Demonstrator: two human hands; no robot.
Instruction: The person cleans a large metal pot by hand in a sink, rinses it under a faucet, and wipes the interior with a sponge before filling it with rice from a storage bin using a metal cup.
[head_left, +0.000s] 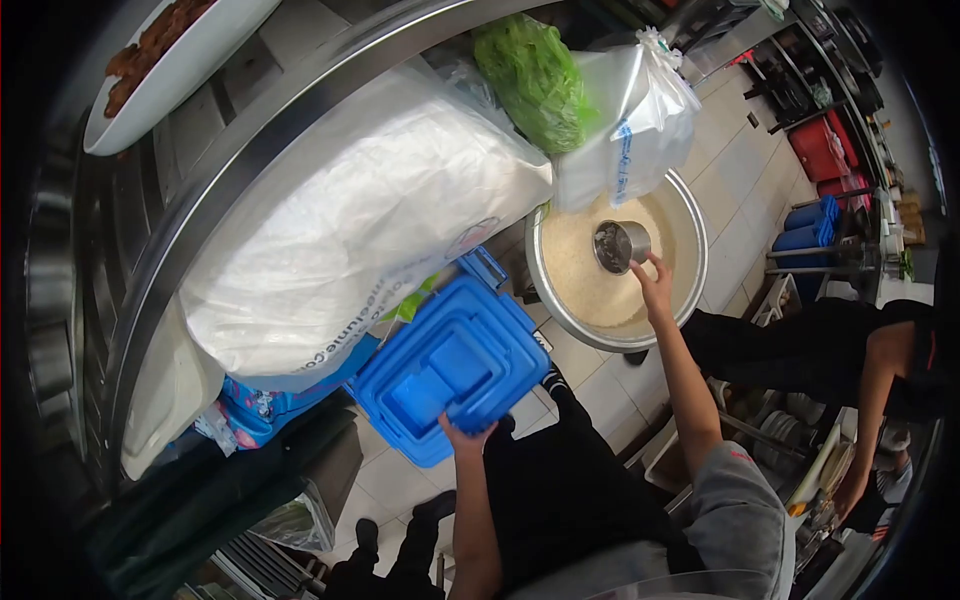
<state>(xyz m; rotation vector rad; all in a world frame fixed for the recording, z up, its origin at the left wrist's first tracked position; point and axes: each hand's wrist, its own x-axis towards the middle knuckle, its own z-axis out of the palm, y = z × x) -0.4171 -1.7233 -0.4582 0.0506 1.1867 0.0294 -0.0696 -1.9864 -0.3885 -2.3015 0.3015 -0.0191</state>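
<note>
My left hand (463,433) grips the near edge of a blue plastic lid (450,362) that lies over a blue container. My right hand (655,278) reaches forward and holds a small metal cup (620,245) by its rim, above a big round metal basin (690,235) filled with pale rice. The cup sits just over the rice surface and looks dark inside.
A large white sack (350,215) rests on a steel counter edge (200,210) beside the lid. A bag of green leaves (535,80) and a clear plastic bag (630,120) lie behind the basin. Another person in black (880,350) stands at right. A plate of food (165,60) sits upper left.
</note>
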